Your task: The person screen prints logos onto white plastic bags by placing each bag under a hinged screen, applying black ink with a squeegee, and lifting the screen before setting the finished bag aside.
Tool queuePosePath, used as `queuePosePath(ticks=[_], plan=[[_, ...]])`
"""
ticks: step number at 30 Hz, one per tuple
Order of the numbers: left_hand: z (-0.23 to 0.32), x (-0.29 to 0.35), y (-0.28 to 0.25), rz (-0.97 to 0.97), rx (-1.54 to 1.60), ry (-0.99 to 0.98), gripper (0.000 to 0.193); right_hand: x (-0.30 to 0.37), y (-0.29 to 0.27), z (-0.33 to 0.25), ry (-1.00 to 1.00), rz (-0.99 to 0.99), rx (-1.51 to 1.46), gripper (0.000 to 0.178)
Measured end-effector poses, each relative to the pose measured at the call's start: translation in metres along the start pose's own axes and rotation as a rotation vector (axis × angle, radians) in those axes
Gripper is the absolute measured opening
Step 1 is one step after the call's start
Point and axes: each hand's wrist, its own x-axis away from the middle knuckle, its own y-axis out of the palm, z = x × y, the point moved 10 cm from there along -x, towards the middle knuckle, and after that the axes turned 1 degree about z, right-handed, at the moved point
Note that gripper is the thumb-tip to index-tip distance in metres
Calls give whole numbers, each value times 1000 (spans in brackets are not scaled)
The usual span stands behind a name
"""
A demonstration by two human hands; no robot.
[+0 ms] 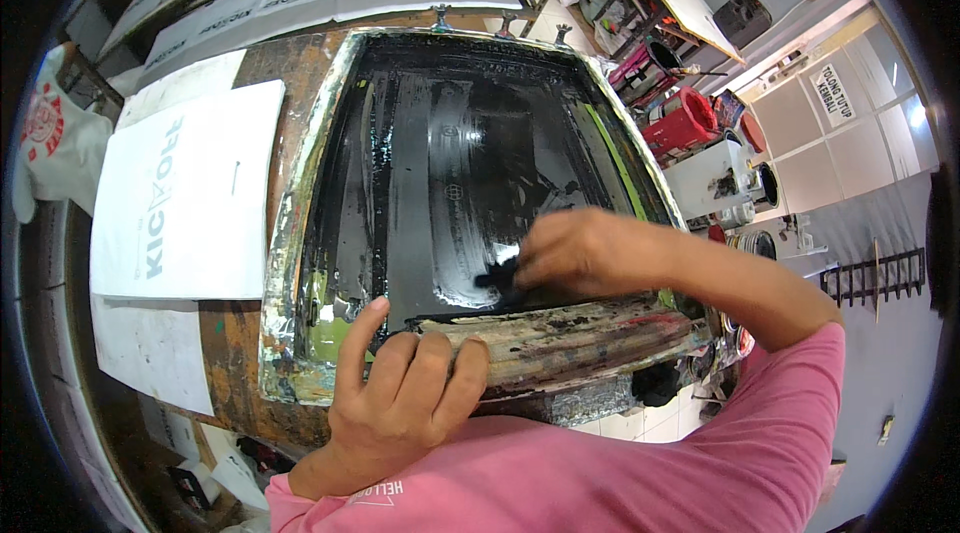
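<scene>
Right hand (580,253) fingers pinch a black wad (497,275) inside the frame (590,341); left hand (395,388) fingers curl at its near edge, grip unclear; slipping could smear ink (412,183)

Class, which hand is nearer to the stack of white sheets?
Left. The left hand is at the near edge of the frame, right of the stack; the right hand is farther right, over the screen.

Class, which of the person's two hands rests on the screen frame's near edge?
The left hand; the right hand holds something black over the screen.
</scene>
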Motion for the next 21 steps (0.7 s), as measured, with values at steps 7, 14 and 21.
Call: queuePosePath(ticks=[7,14,21], plan=[[1,-3,-4,22,35,34,20,-30,-95,250,337,217,527,27],[-2,-2,-7,7,67,3,21,-56,-54,164,196,222,334,27],[-4,8,-4,13,53,-16,43,-25,7,-18,-64,10,15,34]])
